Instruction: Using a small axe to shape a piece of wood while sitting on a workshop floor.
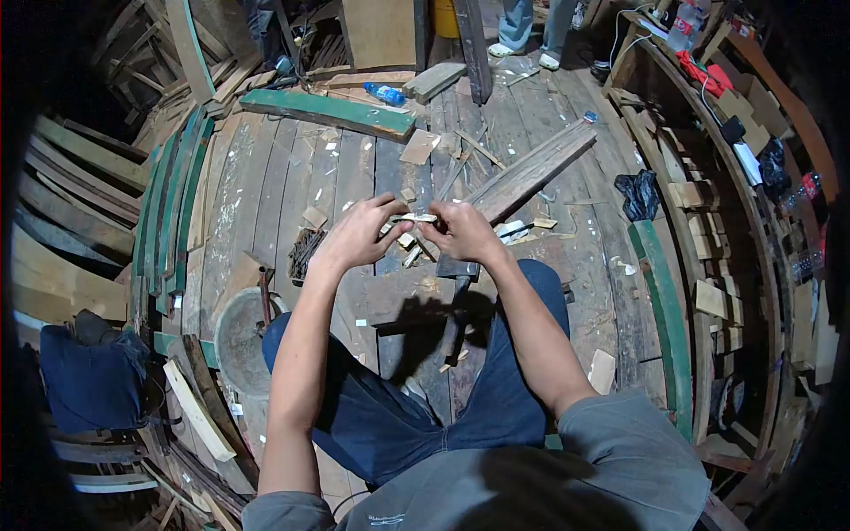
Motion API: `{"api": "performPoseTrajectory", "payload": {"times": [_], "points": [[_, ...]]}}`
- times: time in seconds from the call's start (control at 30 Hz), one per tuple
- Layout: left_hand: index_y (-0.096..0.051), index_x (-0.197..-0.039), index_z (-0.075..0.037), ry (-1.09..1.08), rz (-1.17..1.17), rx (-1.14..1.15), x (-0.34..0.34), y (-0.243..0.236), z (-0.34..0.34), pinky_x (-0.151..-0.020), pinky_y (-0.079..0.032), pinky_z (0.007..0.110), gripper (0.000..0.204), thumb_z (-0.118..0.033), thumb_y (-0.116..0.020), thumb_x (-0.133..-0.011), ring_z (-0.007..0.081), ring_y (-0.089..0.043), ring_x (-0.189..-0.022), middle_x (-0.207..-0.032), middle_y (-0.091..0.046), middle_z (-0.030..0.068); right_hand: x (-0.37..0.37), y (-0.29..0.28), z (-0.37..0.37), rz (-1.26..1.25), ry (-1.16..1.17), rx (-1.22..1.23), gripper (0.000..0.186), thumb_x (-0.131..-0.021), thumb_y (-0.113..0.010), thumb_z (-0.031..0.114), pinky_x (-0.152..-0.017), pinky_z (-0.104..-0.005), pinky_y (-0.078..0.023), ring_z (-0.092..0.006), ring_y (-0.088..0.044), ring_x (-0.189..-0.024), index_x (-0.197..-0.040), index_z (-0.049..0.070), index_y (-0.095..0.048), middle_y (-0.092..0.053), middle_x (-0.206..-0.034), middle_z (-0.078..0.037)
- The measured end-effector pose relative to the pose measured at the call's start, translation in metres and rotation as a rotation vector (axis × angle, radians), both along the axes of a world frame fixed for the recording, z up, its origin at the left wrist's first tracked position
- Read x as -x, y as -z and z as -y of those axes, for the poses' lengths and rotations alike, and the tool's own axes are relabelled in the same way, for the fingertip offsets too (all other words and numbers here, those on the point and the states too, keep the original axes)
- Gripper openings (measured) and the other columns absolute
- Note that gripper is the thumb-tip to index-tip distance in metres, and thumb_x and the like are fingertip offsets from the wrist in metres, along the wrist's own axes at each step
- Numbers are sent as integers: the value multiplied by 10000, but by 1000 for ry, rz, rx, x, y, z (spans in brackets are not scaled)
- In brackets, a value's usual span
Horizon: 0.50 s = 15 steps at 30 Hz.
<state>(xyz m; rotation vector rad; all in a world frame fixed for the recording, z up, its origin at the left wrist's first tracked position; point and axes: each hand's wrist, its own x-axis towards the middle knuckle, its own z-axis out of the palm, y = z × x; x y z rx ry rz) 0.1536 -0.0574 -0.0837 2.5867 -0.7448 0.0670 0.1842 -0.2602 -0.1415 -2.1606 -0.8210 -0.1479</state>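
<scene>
Both my hands are raised in front of my knees, fingers pinched on a small pale wood strip that spans the gap between them. My left hand grips its left end and my right hand its right end. Just below my right hand is a dark, broad-headed tool, its handle pointing toward me between my legs; whether it is a hatchet or a hammer I cannot tell. Small wood offcuts lie under my hands, partly hidden by them. A long wooden beam runs off to the far right.
To my left stand a round basin with a hammer at its rim and a small container of nails. Green boards lie ahead and on both sides. A wooden shelf lines the right. Another person's legs show far ahead.
</scene>
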Motion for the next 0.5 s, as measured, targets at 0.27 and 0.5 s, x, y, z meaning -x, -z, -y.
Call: {"api": "performPoseTrajectory", "payload": {"times": [0.27,0.5], "points": [[-614,-968,-14,-67,88,-58,3,-3,7,-753,-448,428,235,-223,-537,-893,344,-556,-875,-919,-598,156,1,0,-3,49,24,-142,251,-794,-673,223,-498,-357,-436,-286,-563,-527,-785,-20,-610,-570,-618,-185],[-648,-915,-33,-109,145,-90,1,9,4,-809,-414,421,231,-237,-542,-888,325,-580,-770,-835,-623,128,2,1,-9,-1,73,-131,308,-776,-668,305,-538,-402,-467,-345,-612,-599,-760,0,-627,-601,-651,-194]]}}
